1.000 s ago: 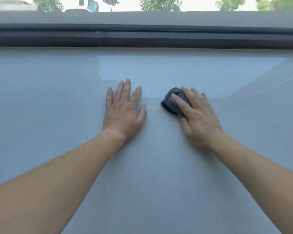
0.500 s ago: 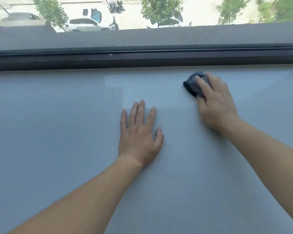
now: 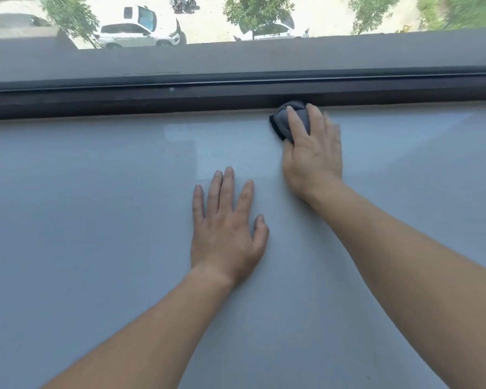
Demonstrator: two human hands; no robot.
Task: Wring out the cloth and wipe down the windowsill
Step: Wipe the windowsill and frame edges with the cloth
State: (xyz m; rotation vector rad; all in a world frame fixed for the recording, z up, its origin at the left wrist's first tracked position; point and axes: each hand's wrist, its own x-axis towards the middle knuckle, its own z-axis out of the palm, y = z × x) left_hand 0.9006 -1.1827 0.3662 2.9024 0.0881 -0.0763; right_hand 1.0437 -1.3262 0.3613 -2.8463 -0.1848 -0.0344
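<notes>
Since half a second ago the right hand (image 3: 312, 153) has pushed the cloth (image 3: 284, 122) forward to the far edge of the windowsill (image 3: 96, 220), where the bunched grey wad now touches the dark frame (image 3: 152, 102). The left hand (image 3: 227, 228) still lies flat nearer the body.

To wipe well from here, I would run the cloth sideways along that seam with steady downward pressure and overlap each pass. Spreading the wad flatter would likely cover a wider band.

The right arm reaches out long from the lower right, fingers pointing at the window and laid fairly straight over the cloth, pressing rather than clutching it. Its thumb is hidden and the fingertips are blurred. The left hand rests palm down with fingers spread, holding nothing and bracing on the sill.
</notes>
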